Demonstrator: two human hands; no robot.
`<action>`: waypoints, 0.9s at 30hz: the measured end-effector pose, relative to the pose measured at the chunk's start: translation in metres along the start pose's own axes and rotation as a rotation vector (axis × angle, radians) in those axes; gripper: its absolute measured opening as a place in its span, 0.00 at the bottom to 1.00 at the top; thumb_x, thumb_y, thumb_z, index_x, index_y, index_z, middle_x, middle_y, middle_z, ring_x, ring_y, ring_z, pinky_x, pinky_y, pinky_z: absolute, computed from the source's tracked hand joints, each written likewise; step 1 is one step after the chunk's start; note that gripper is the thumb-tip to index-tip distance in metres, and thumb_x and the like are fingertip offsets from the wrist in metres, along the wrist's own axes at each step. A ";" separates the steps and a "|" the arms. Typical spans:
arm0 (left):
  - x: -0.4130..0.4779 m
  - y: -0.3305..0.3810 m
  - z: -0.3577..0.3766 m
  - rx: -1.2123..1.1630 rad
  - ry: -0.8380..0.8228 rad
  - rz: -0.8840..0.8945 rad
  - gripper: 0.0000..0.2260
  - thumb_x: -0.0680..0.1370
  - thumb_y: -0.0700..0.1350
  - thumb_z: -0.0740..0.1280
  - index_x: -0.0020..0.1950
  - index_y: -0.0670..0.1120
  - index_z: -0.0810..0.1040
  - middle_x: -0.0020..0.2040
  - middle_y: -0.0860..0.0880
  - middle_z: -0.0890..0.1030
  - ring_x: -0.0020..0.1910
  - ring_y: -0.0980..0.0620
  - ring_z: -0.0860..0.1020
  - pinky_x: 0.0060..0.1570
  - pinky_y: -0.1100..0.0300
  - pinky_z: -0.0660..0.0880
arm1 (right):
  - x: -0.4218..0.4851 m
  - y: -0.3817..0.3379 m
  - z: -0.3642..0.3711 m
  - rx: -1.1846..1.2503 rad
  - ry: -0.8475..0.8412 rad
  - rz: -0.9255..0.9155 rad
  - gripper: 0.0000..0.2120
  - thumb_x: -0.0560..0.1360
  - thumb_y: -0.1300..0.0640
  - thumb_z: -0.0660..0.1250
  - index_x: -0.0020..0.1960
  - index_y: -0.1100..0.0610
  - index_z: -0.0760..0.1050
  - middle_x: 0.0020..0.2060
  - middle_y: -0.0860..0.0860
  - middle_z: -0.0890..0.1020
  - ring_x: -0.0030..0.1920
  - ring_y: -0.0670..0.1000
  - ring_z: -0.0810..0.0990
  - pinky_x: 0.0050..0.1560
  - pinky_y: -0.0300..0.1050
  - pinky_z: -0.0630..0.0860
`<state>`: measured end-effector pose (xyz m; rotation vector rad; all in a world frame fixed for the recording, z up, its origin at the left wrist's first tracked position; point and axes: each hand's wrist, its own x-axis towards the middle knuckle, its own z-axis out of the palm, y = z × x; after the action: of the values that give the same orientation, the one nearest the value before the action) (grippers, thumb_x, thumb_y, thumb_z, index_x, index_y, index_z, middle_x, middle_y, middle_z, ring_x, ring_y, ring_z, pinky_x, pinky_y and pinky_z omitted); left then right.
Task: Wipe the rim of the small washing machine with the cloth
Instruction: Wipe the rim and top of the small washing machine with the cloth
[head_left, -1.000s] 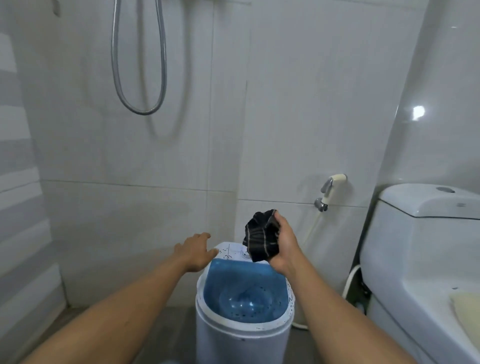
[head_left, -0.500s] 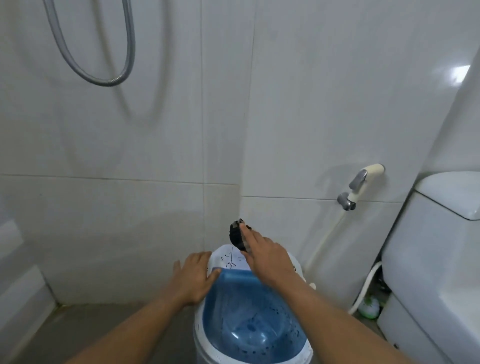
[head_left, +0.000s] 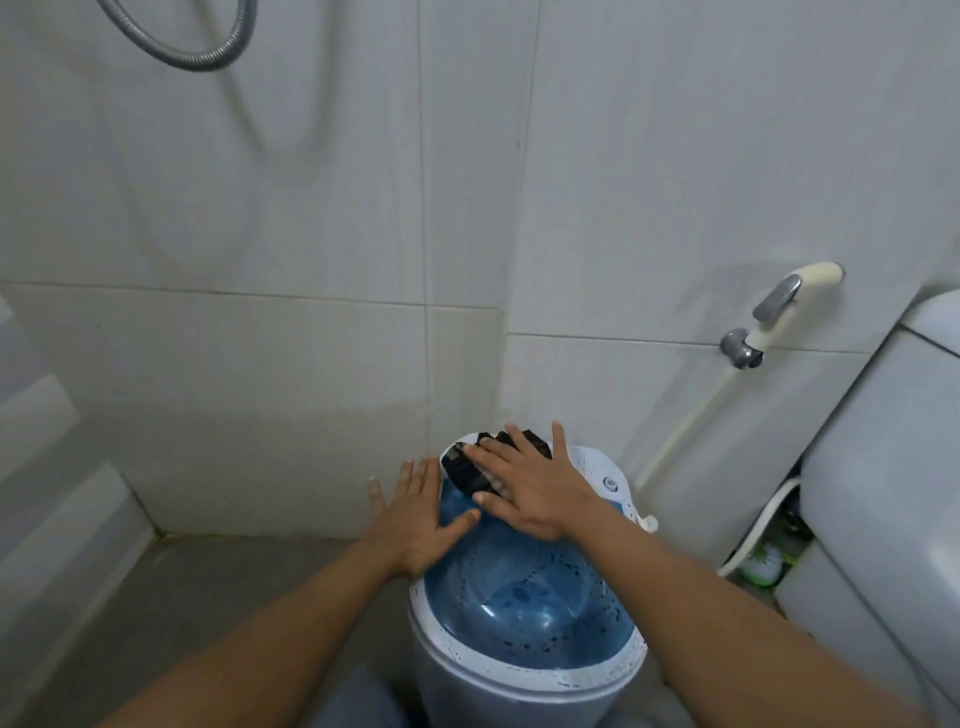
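The small washing machine (head_left: 524, 680) is a white round tub with a blue inside, standing on the floor below me. A dark checked cloth (head_left: 467, 470) lies on the far part of its white rim. My right hand (head_left: 530, 483) presses flat on the cloth with the fingers spread, covering most of it. My left hand (head_left: 418, 517) rests flat on the left side of the rim, thumb over the blue inner edge, holding nothing.
A white toilet cistern (head_left: 883, 467) stands close on the right. A bidet sprayer (head_left: 779, 306) hangs on the tiled wall with its hose running down behind the machine. A metal shower hose (head_left: 202, 54) loops at the top left. Grey floor lies to the left.
My right hand has come down from above the tub and flattened the cloth onto the far rim. My left hand has settled flat on the left rim. The view has moved closer and tilted down.
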<state>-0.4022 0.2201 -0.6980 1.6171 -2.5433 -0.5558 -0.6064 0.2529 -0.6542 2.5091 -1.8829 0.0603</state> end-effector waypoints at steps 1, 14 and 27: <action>0.000 0.001 -0.002 0.012 -0.008 -0.008 0.52 0.68 0.79 0.40 0.81 0.47 0.35 0.82 0.49 0.39 0.80 0.48 0.36 0.73 0.34 0.33 | 0.002 -0.001 -0.001 0.005 -0.028 -0.001 0.31 0.79 0.33 0.45 0.79 0.40 0.46 0.80 0.43 0.55 0.80 0.53 0.45 0.69 0.75 0.31; 0.017 0.004 -0.021 -0.010 -0.101 -0.071 0.54 0.69 0.78 0.56 0.81 0.47 0.36 0.82 0.49 0.40 0.80 0.47 0.38 0.72 0.31 0.36 | 0.013 -0.014 -0.003 0.013 -0.114 -0.061 0.28 0.83 0.40 0.44 0.81 0.47 0.47 0.81 0.48 0.51 0.80 0.51 0.44 0.75 0.65 0.36; 0.031 0.004 -0.030 -0.060 -0.215 -0.101 0.58 0.70 0.68 0.71 0.80 0.47 0.33 0.82 0.50 0.37 0.80 0.46 0.37 0.73 0.31 0.37 | 0.026 -0.007 0.003 0.065 -0.098 -0.046 0.23 0.84 0.49 0.50 0.79 0.46 0.55 0.79 0.45 0.58 0.80 0.50 0.51 0.77 0.60 0.44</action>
<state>-0.4114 0.1866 -0.6725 1.7609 -2.5703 -0.8511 -0.5924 0.2303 -0.6564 2.6432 -1.8867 -0.0025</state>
